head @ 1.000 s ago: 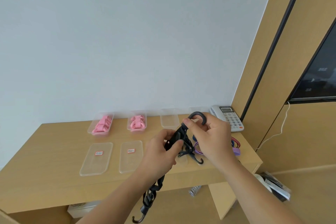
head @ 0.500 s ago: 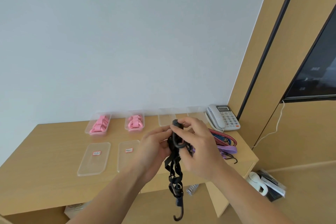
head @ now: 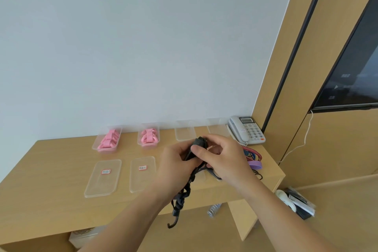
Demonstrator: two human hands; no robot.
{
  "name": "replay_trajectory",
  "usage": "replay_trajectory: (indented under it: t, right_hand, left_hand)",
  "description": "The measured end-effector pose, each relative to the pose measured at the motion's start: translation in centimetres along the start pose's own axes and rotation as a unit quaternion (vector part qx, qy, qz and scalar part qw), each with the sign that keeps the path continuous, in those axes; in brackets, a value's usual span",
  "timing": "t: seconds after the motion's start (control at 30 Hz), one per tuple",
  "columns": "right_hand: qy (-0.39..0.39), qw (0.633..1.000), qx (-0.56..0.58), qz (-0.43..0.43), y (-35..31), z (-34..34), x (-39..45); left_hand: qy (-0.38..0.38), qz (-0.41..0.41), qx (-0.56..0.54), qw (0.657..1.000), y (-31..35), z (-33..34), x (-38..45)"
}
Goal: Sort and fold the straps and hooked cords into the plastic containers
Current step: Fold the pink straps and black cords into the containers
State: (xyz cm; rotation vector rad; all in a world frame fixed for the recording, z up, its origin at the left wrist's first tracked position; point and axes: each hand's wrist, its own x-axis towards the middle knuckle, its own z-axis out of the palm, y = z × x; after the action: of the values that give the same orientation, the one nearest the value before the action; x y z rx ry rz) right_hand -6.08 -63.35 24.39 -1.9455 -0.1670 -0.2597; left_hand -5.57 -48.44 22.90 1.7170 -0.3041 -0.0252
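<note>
A black hooked cord is held above the front edge of the wooden table, gathered into a bunch at its top. The lower length hangs past the table edge, and one hook at its bottom end is seen below the tabletop level.

The left hand is curled around the upper part of the cord, thumb pressed on the bundle. The right hand is also closed on the cord's top, thumb and fingers pinching the black bundle near its upper end. Both hands are touching each other over the table's front half.

On the table, left of the hands, two clear lids are laid flat side by side, each bearing a small red-bordered label. Right of the hands, near the table's right end, a loose pile of straps is seen: striped red and blue, purple, and a thin black cord partly hidden behind the right wrist.

Along the table's back edge, against the wall, four clear containers are lined up. The two on the left are filled with folded pink straps. The two on the right appear to hold nothing that can be made out. At the table's back right corner a grey telephone is set.
</note>
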Motion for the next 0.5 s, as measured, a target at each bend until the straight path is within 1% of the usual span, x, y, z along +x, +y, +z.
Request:
replay_trajectory:
  t: [0.1,0.17,0.27,0.37,0.5]
  right_hand:
    - [0.005,0.997,0.049,0.055,0.3,0.1,-0.2]
    - [0.008,0.993,0.087,0.081,0.3,-0.1,-0.2]
    - [0.011,0.983,0.153,0.103,0.1,-0.6,-0.3]
    - [0.033,0.979,0.175,0.098,-0.1,-1.0,-0.5]
    - [0.074,0.978,0.186,0.063,-0.4,-1.0,-1.1]
  left_hand:
    - [0.021,0.000,0.060,0.998,-0.5,0.4,0.2]
    - [0.038,-0.025,0.041,0.998,-0.3,0.4,-0.1]
    - [0.011,-0.057,-0.021,0.998,-0.3,0.3,-0.3]
    - [-0.033,-0.075,-0.059,0.995,-0.7,0.3,-0.6]
    - [-0.054,-0.063,-0.084,0.993,-0.8,0.2,-0.8]
